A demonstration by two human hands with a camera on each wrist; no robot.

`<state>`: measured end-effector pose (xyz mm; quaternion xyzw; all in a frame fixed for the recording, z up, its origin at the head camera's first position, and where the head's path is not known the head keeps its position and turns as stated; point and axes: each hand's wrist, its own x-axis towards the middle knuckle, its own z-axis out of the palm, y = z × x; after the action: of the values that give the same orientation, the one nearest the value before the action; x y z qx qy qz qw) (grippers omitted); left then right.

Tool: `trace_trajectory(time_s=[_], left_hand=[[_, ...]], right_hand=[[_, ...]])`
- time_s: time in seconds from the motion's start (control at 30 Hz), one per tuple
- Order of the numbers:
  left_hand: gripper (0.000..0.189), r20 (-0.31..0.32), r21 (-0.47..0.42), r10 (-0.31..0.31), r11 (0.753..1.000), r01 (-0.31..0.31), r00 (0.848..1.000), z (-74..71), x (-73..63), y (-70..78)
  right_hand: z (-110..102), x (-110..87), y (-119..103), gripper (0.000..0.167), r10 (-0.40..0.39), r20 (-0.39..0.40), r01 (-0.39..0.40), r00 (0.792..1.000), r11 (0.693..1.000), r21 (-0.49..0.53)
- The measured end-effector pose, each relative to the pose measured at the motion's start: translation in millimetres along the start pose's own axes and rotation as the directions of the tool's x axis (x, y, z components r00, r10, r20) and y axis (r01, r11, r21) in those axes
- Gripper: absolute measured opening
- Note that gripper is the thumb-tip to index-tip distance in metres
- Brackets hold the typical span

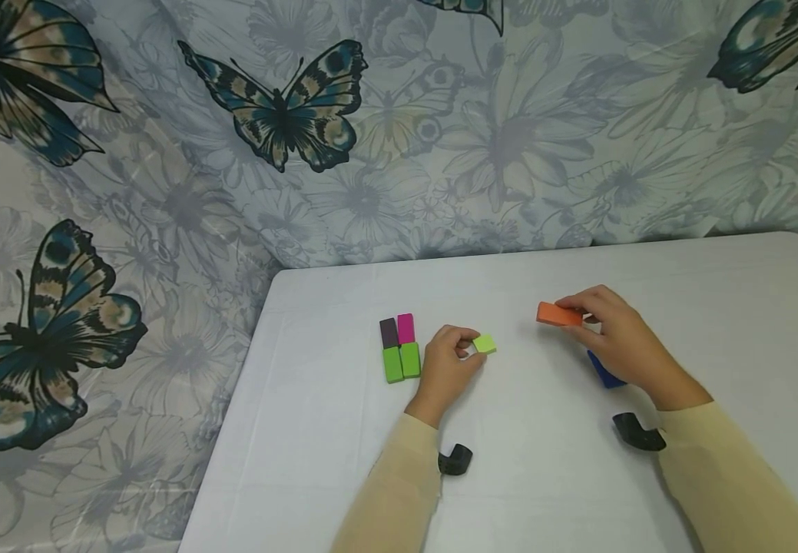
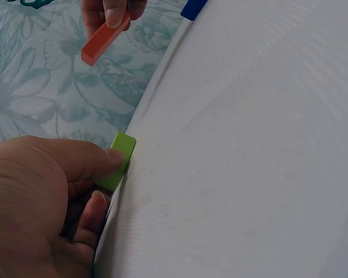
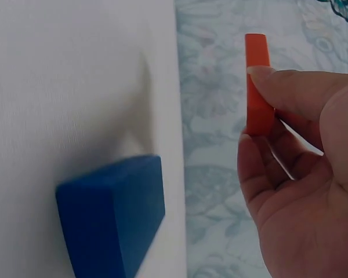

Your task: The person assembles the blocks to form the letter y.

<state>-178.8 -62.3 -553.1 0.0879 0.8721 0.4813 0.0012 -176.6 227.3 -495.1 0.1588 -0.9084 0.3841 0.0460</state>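
1. Two hands, both gripping: R hand (image 1: 623,339) pinches the orange block (image 1: 552,313) btwn thumb and fingers, nearer one end; looks lifted off the worktop (image 1: 523,461), beyond and a bit L of the blue block (image 1: 604,374).
2. L hand (image 1: 445,372) pinches the lime block (image 1: 485,344), well L of the blue block; can't tell if it touches the worktop.
3. Handling, orange + lime: prob. light, stiff, hard to break. Faces look smooth, so might twist or slip if held by a tip. Best hold: thumb opp. fingers on flat long sides, approx. mid-length.
4. Blue block itself: rests on worktop near R wrist, partly hidden in head view. Prob. same feel; pinch across its sides.
5. Farthest L of blue block: dark block (image 1: 388,333), magenta block (image 1: 406,328), two green blocks (image 1: 409,360), packed tight. Little finger room btwn; grip outer sides.
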Motion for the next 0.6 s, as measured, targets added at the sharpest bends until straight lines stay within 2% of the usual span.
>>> trace_trajectory(time_s=[0.4,0.6], left_hand=[[0.029,-0.009,-0.001,0.008,1.000,-0.008,1.000,0.8,1.9,-3.4],[0.029,-0.007,-0.012,0.017,1.000,-0.017,1.000,0.9,2.8,-4.3]], right_hand=[[32.5,15.0,-0.4,0.029,-0.044,0.124,0.042,0.991,0.999,0.020],[45.6,21.6,0.3,0.030,-0.035,0.215,0.040,0.976,0.999,-0.017]])
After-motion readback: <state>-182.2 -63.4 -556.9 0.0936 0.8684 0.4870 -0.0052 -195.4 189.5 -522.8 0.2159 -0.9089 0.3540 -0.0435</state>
